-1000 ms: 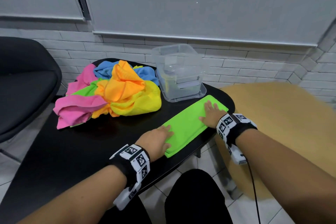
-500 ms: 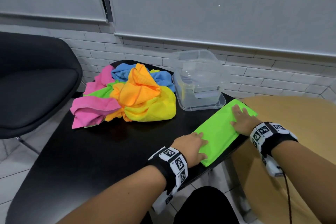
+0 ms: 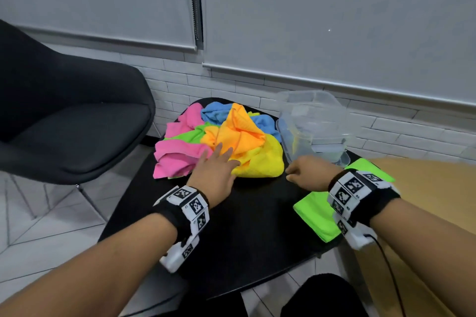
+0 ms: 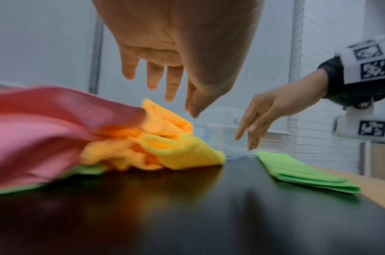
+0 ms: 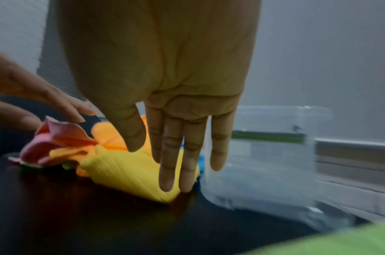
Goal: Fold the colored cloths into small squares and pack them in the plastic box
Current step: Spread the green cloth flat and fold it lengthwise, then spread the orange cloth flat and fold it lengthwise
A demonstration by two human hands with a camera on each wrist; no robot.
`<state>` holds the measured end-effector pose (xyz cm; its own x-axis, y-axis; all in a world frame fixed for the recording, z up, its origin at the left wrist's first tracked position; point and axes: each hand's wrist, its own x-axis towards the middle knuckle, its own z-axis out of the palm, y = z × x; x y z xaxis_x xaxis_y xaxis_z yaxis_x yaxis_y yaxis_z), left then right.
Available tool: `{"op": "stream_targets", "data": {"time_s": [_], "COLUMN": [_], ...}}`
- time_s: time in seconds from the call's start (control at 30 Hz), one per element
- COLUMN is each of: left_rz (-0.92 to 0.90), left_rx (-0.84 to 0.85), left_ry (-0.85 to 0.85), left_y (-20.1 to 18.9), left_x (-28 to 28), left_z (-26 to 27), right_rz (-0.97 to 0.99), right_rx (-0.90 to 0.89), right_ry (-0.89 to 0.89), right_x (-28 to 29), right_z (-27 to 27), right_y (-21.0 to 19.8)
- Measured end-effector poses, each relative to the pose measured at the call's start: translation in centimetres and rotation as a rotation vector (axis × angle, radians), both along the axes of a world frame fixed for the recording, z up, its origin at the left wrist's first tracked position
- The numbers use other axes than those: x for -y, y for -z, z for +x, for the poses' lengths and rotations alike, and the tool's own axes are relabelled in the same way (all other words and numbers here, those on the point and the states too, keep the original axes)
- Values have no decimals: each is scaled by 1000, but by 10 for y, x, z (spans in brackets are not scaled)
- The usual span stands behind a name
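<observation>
Folded green cloth (image 3: 318, 216) lies flat at table's (image 3: 244, 234) right edge, untouched. Loose cloth pile (image 3: 231, 141) sits left of plastic box (image 3: 313, 123). Left hand (image 3: 215, 172) over pile, fingers spread, gripping nothing. Right hand (image 3: 306, 175) beside box, fingers straight, empty.

A black table (image 3: 247, 234) with a glossy, rounded top fills the middle of the scene, its near edge curving away to the left and right. To its left stands a black shell chair (image 3: 64, 121) with a padded seat on thin metal legs (image 3: 87, 195). Just right of the table lies a light wooden tabletop (image 3: 432, 193). The floor (image 3: 38, 234) beneath is laid in pale grey tiles. At the far side, a low wall of white brick tiles (image 3: 401, 123) runs across, and above it hang two grey roller blinds (image 3: 334, 15), a dark vertical strip (image 3: 195, 2) between them.
</observation>
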<state>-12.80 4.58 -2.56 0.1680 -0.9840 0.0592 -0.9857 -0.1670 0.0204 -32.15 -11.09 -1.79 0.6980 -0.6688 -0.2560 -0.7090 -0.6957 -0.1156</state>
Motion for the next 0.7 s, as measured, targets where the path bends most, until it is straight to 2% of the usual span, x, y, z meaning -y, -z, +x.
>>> {"op": "stream_targets", "data": {"time_s": [0.13,0.27,0.4,0.53,0.7], "left_rz": [-24,113,201,214,231], "left_rx": [53,1,-119,-184,-214], "left_ry": [-176,-247,-237,-235,-219], "left_y": [-3,8,24,43,54], "left_x": [-29,-41,-35,-22,-15], "left_z": [53,90,103,101,102], "right_rz": [-99,-162,-159,-126,-129], "right_rx": [136,188,103,23,117], "right_ry": [-9,-42,-10,24,5], "right_x": [-4,4,4,9,18], "right_z": [53,105,146,170,177], "right_y": [-28,-39,-25,-2,14]}}
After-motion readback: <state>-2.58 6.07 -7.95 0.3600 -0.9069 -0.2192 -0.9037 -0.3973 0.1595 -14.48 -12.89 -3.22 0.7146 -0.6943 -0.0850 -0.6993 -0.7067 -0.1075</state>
